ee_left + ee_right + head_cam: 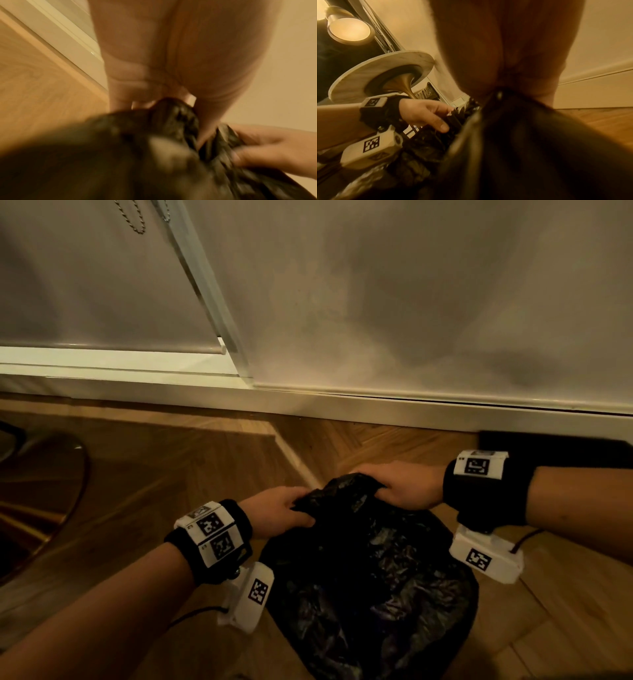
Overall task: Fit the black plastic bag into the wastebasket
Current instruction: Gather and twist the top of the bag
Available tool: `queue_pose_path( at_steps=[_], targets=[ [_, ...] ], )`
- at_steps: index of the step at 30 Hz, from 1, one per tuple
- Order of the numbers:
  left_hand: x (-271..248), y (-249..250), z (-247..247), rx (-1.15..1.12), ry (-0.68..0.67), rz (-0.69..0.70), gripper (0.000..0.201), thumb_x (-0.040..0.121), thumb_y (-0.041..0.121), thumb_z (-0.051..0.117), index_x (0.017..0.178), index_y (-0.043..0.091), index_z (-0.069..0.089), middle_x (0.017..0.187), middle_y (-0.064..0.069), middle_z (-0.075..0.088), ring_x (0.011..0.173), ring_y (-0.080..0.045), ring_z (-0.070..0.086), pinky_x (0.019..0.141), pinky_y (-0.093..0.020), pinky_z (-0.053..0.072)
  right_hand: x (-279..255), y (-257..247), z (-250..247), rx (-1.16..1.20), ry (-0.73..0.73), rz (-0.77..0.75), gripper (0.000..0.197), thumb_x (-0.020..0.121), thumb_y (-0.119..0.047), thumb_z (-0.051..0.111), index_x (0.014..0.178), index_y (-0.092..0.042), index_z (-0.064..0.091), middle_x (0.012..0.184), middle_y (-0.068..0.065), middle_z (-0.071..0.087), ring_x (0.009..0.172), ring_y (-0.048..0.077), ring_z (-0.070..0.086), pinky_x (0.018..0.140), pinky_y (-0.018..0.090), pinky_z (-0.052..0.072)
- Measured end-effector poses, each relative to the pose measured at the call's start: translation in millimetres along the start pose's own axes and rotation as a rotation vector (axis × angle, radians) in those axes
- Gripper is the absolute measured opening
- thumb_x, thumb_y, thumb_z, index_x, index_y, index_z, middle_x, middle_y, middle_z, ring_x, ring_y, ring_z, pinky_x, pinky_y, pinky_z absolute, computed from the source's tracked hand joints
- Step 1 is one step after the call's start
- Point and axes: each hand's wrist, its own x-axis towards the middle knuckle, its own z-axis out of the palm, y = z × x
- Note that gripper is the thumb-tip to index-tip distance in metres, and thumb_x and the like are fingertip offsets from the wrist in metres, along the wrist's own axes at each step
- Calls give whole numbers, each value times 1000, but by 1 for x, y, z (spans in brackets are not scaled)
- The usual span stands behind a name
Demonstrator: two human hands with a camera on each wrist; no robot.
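Note:
A crinkled black plastic bag [370, 570] hangs low in the middle of the head view, spread wide over the floor. My left hand [281, 510] grips the bag's top edge on the left, fingers curled round the plastic. My right hand [404, 484] grips the top edge on the right. The two hands are close together. In the left wrist view the left hand [164, 102] pinches the bag [120, 155], with the right hand [267, 152] beside it. In the right wrist view the bag [530, 148] fills the lower half and the left hand [426, 113] holds its rim. A wastebasket cannot be made out.
A wood parquet floor [171, 474] runs to a white skirting board [376, 405] and a pale wall [411, 302]. A round table with a brass pedestal [382, 75] stands at my left. A dark object [555, 446] lies by the wall at the right.

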Motion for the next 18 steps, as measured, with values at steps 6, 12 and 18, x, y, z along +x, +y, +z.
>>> queue_pose_path(
  at_steps=[6, 12, 18],
  targets=[
    [2, 4, -21, -68, 134, -42, 28, 89, 17, 59, 117, 22, 60, 112, -5, 67, 102, -22, 65, 97, -44, 50, 8, -12, -9, 58, 243, -49, 47, 90, -2, 42, 134, -17, 48, 125, 10, 61, 114, 26, 58, 95, 35, 45],
    [10, 17, -36, -214, 60, -192, 54, 83, 62, 53, 118, 22, 63, 117, 2, 67, 109, -16, 62, 103, -41, 45, 26, -26, -17, -38, 97, 41, 45, 90, -3, 43, 133, -15, 49, 129, 12, 58, 117, 29, 55, 89, 28, 41],
    [23, 7, -35, -86, 153, -169, 69, 76, 68, 57, 124, 20, 51, 120, 1, 62, 108, -18, 62, 99, -36, 48, 39, -41, -22, -115, 48, 66, 37, 93, -6, 43, 128, -12, 50, 127, 13, 58, 115, 30, 54, 83, 26, 38]
  ],
)
